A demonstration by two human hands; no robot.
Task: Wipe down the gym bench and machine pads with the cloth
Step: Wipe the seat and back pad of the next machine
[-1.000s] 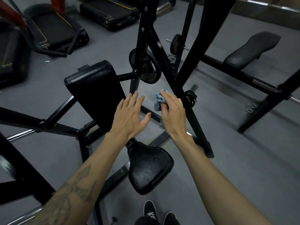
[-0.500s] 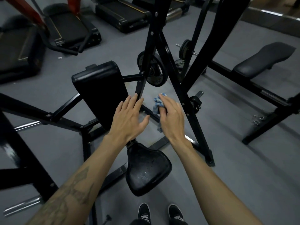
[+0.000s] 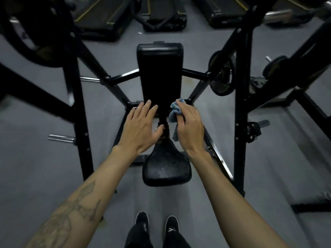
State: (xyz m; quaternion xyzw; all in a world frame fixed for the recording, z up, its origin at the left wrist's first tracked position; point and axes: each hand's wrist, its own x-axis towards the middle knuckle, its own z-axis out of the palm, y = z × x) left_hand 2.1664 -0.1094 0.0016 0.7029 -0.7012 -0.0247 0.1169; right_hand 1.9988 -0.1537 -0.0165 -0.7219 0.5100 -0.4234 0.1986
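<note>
head view: the person has stepped round to face the back pad [image 3: 160, 72] squarely. left hand [image 3: 141, 127], fingers released flat, hovers at its lower end; right hand [image 3: 190, 127] grips the one blue cloth [image 3: 174, 110] beside it. wiping looks about to start. one seat pad [image 3: 166, 167], two hands.
</note>
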